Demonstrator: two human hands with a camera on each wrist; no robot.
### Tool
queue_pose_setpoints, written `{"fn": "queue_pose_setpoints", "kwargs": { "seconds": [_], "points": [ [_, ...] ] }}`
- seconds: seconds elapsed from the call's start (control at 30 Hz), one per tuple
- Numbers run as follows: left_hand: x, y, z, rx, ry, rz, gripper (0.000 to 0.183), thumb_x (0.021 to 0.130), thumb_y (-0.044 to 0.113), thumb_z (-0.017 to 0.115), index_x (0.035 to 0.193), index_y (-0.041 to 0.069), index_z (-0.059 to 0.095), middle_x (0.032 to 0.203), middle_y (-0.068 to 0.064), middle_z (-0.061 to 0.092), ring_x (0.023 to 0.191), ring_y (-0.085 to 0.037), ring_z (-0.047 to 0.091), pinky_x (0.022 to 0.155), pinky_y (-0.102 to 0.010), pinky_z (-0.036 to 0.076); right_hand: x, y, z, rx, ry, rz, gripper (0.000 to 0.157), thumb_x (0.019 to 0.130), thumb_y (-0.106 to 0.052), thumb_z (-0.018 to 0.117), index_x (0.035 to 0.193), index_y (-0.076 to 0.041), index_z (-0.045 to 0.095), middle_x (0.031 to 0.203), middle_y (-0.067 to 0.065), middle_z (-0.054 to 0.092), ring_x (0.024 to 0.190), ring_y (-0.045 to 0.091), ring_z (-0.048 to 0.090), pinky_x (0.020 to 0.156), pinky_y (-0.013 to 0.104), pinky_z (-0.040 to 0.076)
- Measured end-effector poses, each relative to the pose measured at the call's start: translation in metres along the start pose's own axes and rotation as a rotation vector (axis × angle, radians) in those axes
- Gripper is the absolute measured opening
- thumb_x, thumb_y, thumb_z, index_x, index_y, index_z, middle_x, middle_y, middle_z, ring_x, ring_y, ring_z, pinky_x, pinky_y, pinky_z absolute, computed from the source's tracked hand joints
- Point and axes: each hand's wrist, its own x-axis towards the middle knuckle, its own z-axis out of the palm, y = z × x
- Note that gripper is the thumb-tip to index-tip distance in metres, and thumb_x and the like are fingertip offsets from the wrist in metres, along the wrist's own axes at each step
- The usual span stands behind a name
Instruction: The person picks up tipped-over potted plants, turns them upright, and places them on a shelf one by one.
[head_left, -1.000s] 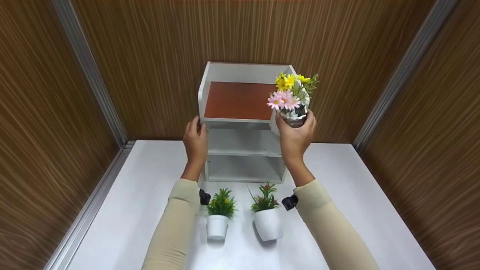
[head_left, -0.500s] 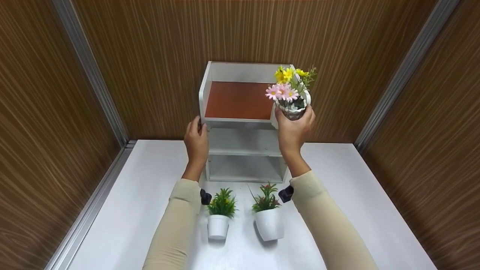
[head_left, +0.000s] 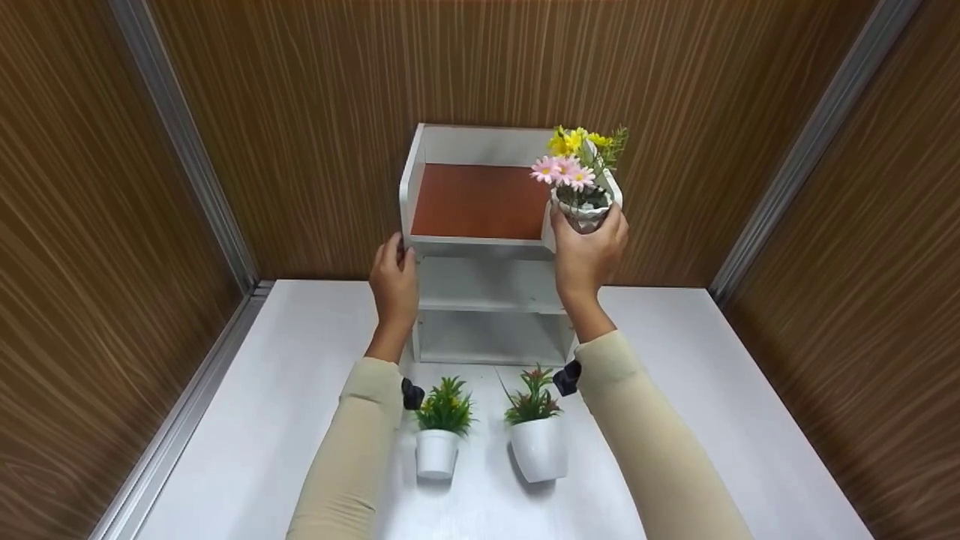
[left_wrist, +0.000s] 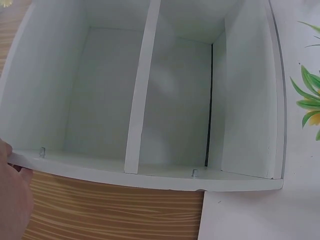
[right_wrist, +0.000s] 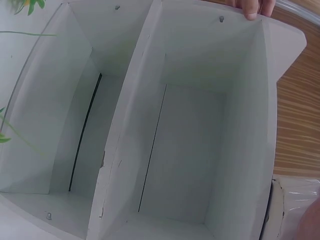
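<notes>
My right hand (head_left: 587,262) grips a pot of pink and yellow artificial flowers (head_left: 583,217) from the near side, thumb left and fingers right. The pot is at the front right corner of a small white shelf unit (head_left: 484,306) with a red-brown top board (head_left: 480,202). Whether its base touches the board is hidden. In the right wrist view the pot's pale side (right_wrist: 295,192) shows at the lower right. My left hand (head_left: 394,289) holds the unit's left side panel near the top board; its fingers (left_wrist: 7,150) curl over the panel edge in the left wrist view.
Two white pots with green plants, one left (head_left: 435,454) and one right (head_left: 538,450), lie on the white table (head_left: 315,337) between my forearms. Wood-patterned walls (head_left: 315,150) stand behind and at both sides. Small pegs (left_wrist: 195,173) stick out inside the unit.
My right hand has moved the flower pot forward and slightly left, farther over the top board's right corner. The left hand stays on the side panel.
</notes>
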Motion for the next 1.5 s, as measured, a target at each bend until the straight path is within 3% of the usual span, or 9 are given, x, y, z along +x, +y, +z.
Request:
{"fn": "queue_pose_setpoints", "kwargs": {
  "seconds": [0.27, 0.57, 0.77, 0.97, 1.2, 1.5],
  "points": [
    [-0.001, 0.001, 0.001, -0.007, -0.017, 0.005, 0.039, 0.105, 0.015, 0.055, 0.142, 0.001, 0.053, 0.129, -0.015, 0.059, 0.121, -0.022, 0.06, 0.1, -0.031, 0.054, 0.001, 0.004, 0.001, -0.066, -0.013, -0.051, 0.093, 0.079, -0.045, 0.086, 0.148, 0.002, 0.044, 0.144, 0.018, 0.05, 0.135, 0.033, 0.048, 0.115, 0.041, 0.038],
    [-0.002, 0.001, 0.002, -0.006, 0.004, 0.008, 0.039, 0.104, 0.012, 0.057, 0.141, 0.001, 0.054, 0.127, -0.014, 0.061, 0.119, -0.022, 0.061, 0.099, -0.03, 0.055, -0.006, 0.008, -0.003, -0.098, -0.073, -0.048, 0.096, 0.083, -0.051, 0.08, 0.154, -0.002, 0.037, 0.152, 0.016, 0.045, 0.141, 0.032, 0.043, 0.118, 0.044, 0.036],
    [-0.001, 0.0, 0.004, -0.001, -0.005, 0.008, 0.039, 0.104, 0.014, 0.057, 0.141, 0.001, 0.054, 0.128, -0.015, 0.061, 0.12, -0.022, 0.061, 0.099, -0.031, 0.055, -0.005, 0.016, -0.005, -0.066, -0.131, -0.095, 0.09, 0.09, -0.042, 0.076, 0.156, 0.0, 0.031, 0.157, 0.017, 0.039, 0.146, 0.03, 0.038, 0.12, 0.043, 0.033],
    [-0.001, -0.002, 0.004, 0.017, 0.006, 0.007, 0.038, 0.104, 0.014, 0.057, 0.14, 0.001, 0.055, 0.128, -0.015, 0.061, 0.12, -0.023, 0.061, 0.1, -0.032, 0.054, -0.004, 0.023, -0.01, -0.033, -0.178, -0.154, 0.086, 0.091, -0.035, 0.075, 0.155, 0.002, 0.031, 0.151, 0.019, 0.038, 0.142, 0.033, 0.04, 0.119, 0.043, 0.034],
    [0.0, -0.001, 0.003, 0.015, 0.008, 0.013, 0.038, 0.104, 0.013, 0.057, 0.141, 0.001, 0.055, 0.127, -0.015, 0.061, 0.12, -0.023, 0.062, 0.099, -0.032, 0.055, -0.005, 0.02, -0.013, -0.134, -0.1, -0.183, 0.082, 0.087, -0.046, 0.078, 0.147, 0.0, 0.047, 0.14, 0.018, 0.052, 0.133, 0.033, 0.05, 0.109, 0.048, 0.044],
    [-0.001, -0.002, 0.001, 0.007, 0.015, 0.008, 0.039, 0.104, 0.014, 0.056, 0.14, 0.0, 0.054, 0.129, -0.016, 0.06, 0.121, -0.023, 0.061, 0.1, -0.032, 0.054, -0.008, 0.02, -0.004, -0.074, -0.016, -0.184, 0.078, 0.085, -0.04, 0.082, 0.143, 0.003, 0.052, 0.132, 0.019, 0.056, 0.127, 0.033, 0.055, 0.107, 0.044, 0.046]
  ]
}}
